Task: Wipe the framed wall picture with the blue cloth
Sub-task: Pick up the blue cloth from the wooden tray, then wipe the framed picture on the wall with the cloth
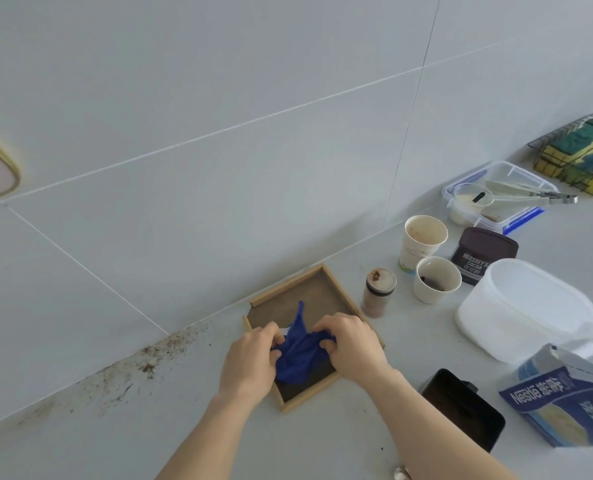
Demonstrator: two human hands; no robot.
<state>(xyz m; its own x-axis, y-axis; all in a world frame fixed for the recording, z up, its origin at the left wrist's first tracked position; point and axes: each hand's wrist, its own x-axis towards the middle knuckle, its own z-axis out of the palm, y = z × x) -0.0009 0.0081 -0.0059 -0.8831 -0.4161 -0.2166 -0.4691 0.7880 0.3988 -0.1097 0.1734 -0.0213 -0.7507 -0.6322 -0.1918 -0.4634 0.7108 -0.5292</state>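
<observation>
A square wooden-framed picture (pixel 298 292) with a dark panel lies flat on the grey counter, close to the tiled wall. A bunched blue cloth (pixel 298 355) rests on its near half. My left hand (pixel 250 362) grips the cloth's left side and my right hand (pixel 350 344) grips its right side, both hands over the frame. A point of the cloth sticks up between them. The frame's near-right edge is partly hidden by my right hand.
Right of the frame stand a small spice jar (pixel 378 292), two paper cups (pixel 423 240) (pixel 435 278), a cocoa tin (pixel 482 254), a white tub (pixel 527 306), a Nestle carton (pixel 561 400) and a black object (pixel 461 407). Brown crumbs (pixel 142 365) litter the counter's left side.
</observation>
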